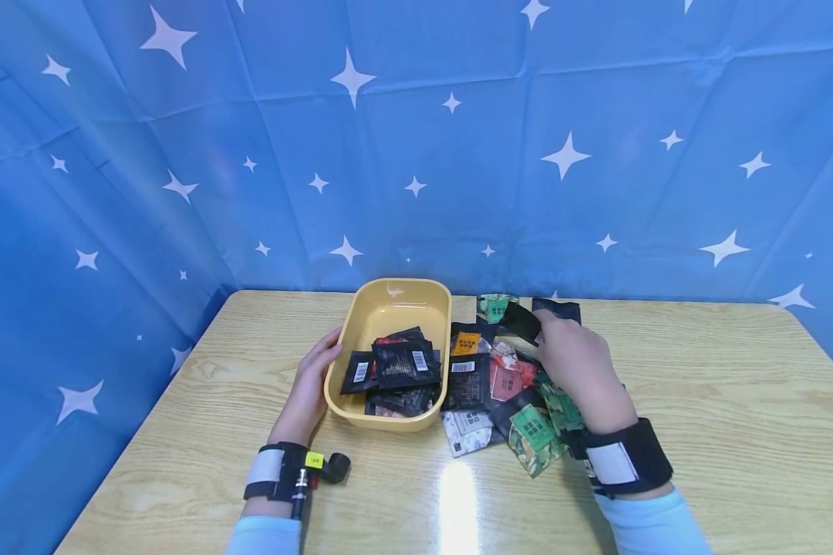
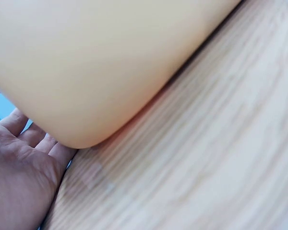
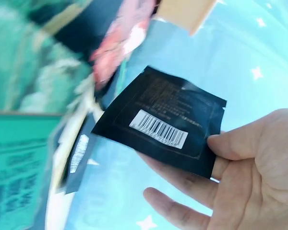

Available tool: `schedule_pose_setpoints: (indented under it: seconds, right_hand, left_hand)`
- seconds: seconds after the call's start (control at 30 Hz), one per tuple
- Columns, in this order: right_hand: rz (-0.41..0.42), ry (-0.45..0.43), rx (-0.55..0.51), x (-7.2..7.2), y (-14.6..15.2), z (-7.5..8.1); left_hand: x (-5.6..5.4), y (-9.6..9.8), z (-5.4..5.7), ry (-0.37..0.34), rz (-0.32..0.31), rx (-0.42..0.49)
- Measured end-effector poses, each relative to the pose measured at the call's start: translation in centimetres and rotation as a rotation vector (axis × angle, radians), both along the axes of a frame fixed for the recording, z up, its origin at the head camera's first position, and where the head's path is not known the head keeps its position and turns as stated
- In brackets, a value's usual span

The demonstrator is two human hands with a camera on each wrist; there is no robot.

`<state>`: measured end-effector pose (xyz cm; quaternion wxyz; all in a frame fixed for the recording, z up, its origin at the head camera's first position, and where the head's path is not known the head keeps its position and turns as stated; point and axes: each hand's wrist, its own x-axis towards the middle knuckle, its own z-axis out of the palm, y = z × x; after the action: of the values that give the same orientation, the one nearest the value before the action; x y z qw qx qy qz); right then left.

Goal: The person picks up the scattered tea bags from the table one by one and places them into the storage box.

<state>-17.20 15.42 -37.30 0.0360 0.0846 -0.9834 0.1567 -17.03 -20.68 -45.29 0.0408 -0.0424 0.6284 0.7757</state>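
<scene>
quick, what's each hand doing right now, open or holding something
Left hand: open, touching the yellow tub.
Right hand: closed, pinching a black packet.

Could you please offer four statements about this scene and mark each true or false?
1. The right hand pinches a flat black packet with a white barcode label. True.
2. The left hand reaches inside the smooth yellow rounded-rectangular tub. False: it is at the tub's outer side.
3. Several dark flat packets lie in the tub. True.
4. In the head view, the tub is right of the packets on the pale wood-grained table. False: it is left of them.
</scene>
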Motion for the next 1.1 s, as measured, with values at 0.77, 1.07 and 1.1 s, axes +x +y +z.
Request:
schedule_pose_setpoints:
  seconds: [0.77,1.07,1.1]
  right_hand:
    - [0.178,0.217,-0.113,2.9,-6.4,1.9]
    - [0.32,0.36,-0.137,4.3,-8.4,1.9]
    - [0.346,0.374,-0.14,4.4,-8.6,1.8]
  left_hand:
    - [0.1,0.1,0.1,0.005,0.0,0.005]
    - [0.1,0.0,0.0,0.01,-0.006,0.011]
    - [0.1,0.0,0.0,0.011,-0.006,0.009]
